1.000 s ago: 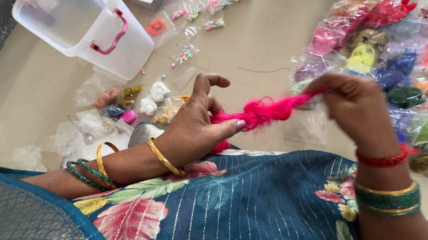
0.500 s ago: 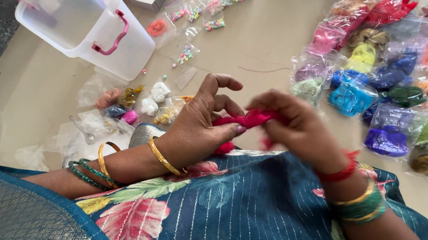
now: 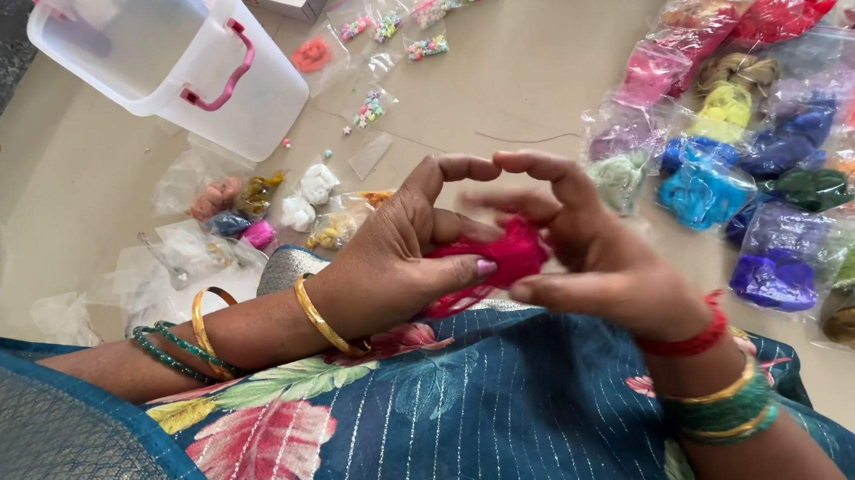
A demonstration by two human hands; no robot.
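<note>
Item: pink yarn (image 3: 509, 254); a second ago stretched as a strand between your hands, now gathered into a small wad between them, over your lap.

Left hand (image 3: 404, 262): thumb pressed onto the wad, forefinger arched above; it has kept its place throughout.

Right hand (image 3: 599, 258): came in from the right until it met the left; fingers curled round the wad, thumb below; pinched on the yarn.

Reading: the pull looks finished; the bundling appears to be the step in hand.

Surroundings: bags of coloured yarn (image 3: 705, 191) on the floor to your right; clear box (image 3: 175, 67) with pink handles at upper left; small bead packets (image 3: 368, 109) near it; all unmoved.
</note>
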